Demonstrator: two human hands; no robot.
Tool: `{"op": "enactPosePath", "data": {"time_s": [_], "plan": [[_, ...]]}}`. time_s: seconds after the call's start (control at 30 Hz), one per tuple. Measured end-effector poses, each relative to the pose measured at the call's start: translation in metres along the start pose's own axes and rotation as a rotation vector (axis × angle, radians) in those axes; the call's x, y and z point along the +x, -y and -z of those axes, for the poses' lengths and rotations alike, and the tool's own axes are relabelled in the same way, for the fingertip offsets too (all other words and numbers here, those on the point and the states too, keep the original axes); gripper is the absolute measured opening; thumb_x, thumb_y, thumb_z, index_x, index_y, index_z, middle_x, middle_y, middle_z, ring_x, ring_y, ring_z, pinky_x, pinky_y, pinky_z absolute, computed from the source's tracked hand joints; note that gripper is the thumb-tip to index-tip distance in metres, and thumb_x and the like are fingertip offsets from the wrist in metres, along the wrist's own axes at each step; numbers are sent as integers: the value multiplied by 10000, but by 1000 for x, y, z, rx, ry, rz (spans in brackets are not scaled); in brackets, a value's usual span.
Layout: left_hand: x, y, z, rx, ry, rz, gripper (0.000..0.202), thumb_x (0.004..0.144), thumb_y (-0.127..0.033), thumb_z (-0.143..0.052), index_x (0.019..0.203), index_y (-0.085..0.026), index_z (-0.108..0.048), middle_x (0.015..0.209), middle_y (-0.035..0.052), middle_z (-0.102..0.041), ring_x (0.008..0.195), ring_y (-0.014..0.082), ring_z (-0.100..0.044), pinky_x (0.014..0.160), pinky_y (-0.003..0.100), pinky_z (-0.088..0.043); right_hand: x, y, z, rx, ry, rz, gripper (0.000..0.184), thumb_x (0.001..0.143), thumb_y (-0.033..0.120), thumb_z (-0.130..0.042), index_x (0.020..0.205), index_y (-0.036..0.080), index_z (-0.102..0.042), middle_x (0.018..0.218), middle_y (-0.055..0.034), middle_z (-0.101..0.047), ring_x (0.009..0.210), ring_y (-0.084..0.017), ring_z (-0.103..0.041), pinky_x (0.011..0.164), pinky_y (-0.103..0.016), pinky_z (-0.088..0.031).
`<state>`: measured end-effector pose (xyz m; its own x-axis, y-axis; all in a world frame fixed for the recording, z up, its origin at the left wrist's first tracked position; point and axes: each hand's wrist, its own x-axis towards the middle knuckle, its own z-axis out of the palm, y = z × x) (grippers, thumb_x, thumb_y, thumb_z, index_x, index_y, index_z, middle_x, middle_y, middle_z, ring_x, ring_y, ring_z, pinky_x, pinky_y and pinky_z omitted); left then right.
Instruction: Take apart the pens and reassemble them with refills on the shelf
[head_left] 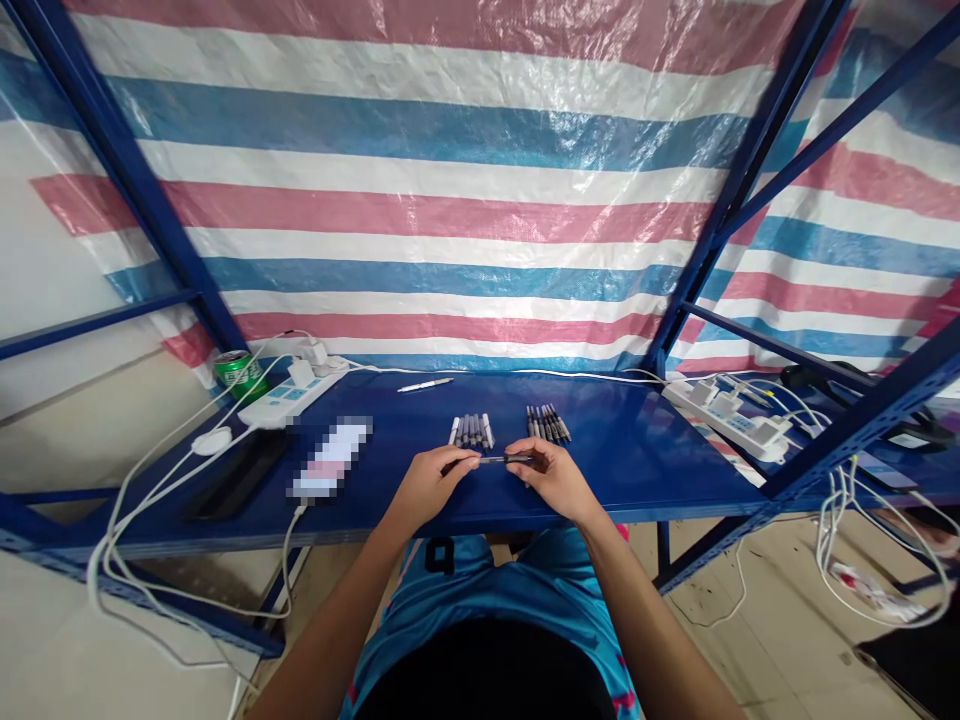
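As the left hand [429,490] and right hand [551,480] angle inward | each grip pinching a pen [501,459] | level between them

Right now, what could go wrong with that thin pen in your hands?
The thin dark pen could slip from your left hand and right hand and roll along the smooth blue metal shelf, maybe scattering the neat row of dark pens. Farther off, the green drink can beside the white power strip could spill on it if knocked.
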<state>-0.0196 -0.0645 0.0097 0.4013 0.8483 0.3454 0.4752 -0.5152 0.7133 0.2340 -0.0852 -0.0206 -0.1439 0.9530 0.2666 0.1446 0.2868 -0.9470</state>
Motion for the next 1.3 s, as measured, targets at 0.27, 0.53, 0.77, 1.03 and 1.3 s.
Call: {"op": "enactPosePath", "data": {"time_s": [0.27,0.53,0.77,1.03,1.3], "plan": [[-2,0,0,-60,-29,35,313,1007,-488,-599,1084,-293,-831,1132,44,-808,1042,252,-749,890,329,-568,-3,0,-4,45,-37,36,496,877,570,-778,1242,246,-688,1146,-88,-761,924,-235,-726,733,-331,-588],[-1,1,0,-88,-35,66,323,1007,-491,-587,1100,-278,-811,1087,44,-817,1018,255,-758,881,325,-580,-1,-1,-3,-11,-57,30,408,877,545,-778,1156,250,-740,1153,-73,-767,984,-248,-727,775,-336,-593],[-2,1,0,-92,-47,86,342,1019,-496,-558,1065,-258,-800,1008,45,-811,940,239,-750,823,308,-573,0,0,-4,-32,-43,22,327,905,490,-764,1107,235,-791,1024,-62,-800,846,-230,-730,757,-348,-579],[-3,-9,-2,-40,1,-25,333,952,-480,-681,1212,-299,-781,1191,57,-775,999,243,-722,860,329,-550,-1,-2,-2,-39,-32,42,275,888,451,-785,1079,253,-804,1055,-50,-809,868,-231,-727,765,-346,-572],[-3,-14,1,-33,62,42,463,1032,-518,-518,732,-250,-746,815,32,-776,825,231,-729,786,313,-536,-2,2,-3,-26,5,73,239,879,455,-799,1028,268,-816,1104,-55,-809,989,-259,-745,873,-387,-583]]}}
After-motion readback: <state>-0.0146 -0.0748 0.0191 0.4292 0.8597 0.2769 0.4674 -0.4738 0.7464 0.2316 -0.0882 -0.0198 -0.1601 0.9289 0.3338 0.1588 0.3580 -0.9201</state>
